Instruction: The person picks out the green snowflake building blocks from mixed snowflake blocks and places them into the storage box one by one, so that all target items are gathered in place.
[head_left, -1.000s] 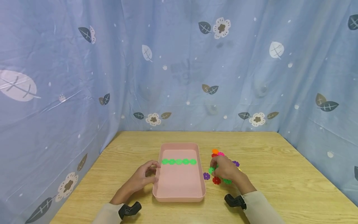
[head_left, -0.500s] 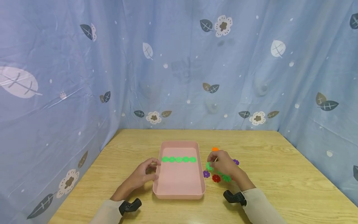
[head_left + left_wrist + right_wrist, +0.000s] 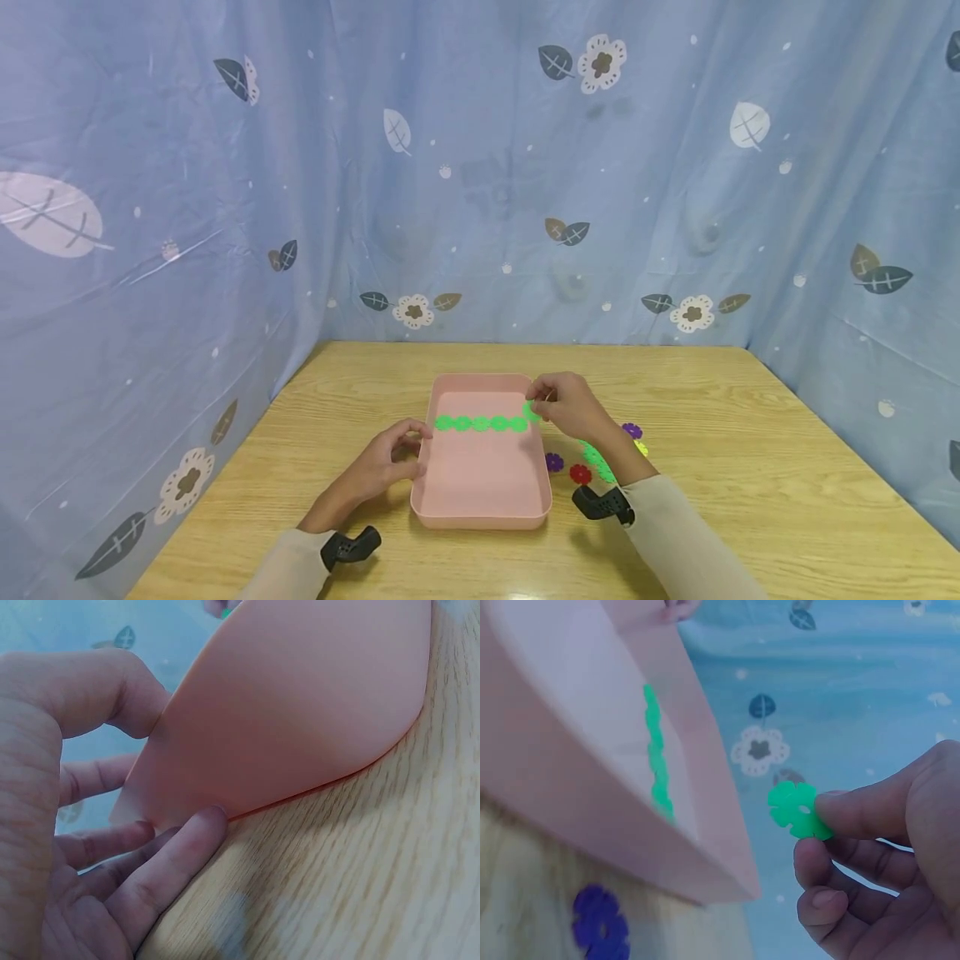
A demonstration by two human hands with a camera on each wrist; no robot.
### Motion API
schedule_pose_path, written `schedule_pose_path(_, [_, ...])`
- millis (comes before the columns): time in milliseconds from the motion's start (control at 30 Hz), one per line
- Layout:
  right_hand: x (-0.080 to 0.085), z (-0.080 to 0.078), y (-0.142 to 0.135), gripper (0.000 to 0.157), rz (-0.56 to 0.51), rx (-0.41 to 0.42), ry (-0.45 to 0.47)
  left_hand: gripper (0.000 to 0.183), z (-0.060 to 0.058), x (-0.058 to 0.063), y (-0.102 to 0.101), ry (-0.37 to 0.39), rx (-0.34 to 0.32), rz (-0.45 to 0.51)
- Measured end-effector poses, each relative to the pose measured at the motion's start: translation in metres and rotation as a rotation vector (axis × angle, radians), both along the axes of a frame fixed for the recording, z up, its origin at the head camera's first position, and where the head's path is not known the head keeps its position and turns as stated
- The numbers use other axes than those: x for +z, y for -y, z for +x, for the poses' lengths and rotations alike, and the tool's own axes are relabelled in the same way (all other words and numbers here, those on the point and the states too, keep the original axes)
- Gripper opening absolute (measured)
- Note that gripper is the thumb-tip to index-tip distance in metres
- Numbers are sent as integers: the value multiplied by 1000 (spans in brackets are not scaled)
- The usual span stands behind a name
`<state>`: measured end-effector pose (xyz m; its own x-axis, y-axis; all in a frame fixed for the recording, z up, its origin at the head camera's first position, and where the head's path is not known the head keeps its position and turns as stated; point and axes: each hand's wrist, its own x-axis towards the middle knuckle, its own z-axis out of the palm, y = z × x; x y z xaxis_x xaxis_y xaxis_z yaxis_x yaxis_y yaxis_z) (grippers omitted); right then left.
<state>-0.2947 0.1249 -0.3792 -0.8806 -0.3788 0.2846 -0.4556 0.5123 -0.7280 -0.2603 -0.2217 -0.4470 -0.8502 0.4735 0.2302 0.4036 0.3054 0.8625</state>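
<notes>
My right hand (image 3: 570, 408) pinches a green flower-shaped slotted disc (image 3: 799, 810) between thumb and fingers, held up at the right rim of a pink tray (image 3: 480, 492). Inside this tray, a row of several matching green discs (image 3: 481, 424) runs from side to side, near the far end. At the left wall, my left hand (image 3: 382, 458) holds the tray's edge. The left wrist view shows its fingers (image 3: 161, 866) against the outer wall, while another fingertip is hidden behind the edge.
Right of the tray lie loose discs: a purple one (image 3: 554, 462), a red one (image 3: 581, 474), green ones (image 3: 597, 461), another purple one (image 3: 632, 431) and a yellow one (image 3: 641, 448). My right forearm hides part of this pile. A blue patterned curtain (image 3: 480, 167) surrounds the wooden table (image 3: 375, 375).
My right hand has lifted the green disc from the loose pile and carried it left and away from me to the tray's right rim. The left hand stays at the tray.
</notes>
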Motion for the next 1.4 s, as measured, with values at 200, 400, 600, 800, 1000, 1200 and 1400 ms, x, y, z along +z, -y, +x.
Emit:
schedule_pose_path(200, [5,-6,20,8,-34,53,3,46,2,0,1,9,-1,1])
schedule_pose_path(400, [6,-7,44,6,-56,85,38,46,-1,-1,0,-3,4,0])
schedule_pose_path(600, [1,-10,66,5,-78,106,55,46,-4,-2,-1,1,8,10])
schedule_pose_path(800, [-6,-13,80,4,15,73,9,46,-1,-3,-2,8,-4,7])
schedule_pose_path(1000, [-10,-20,96,4,-47,147,144,48,0,-2,-2,9,-13,29])
schedule_pose_path(1200, [-22,-25,113,5,-56,137,207,47,-1,-3,-3,6,-15,32])
schedule_pose_path(1400, [-35,-27,124,7,-53,126,225,47,-1,-3,-2,16,1,21])
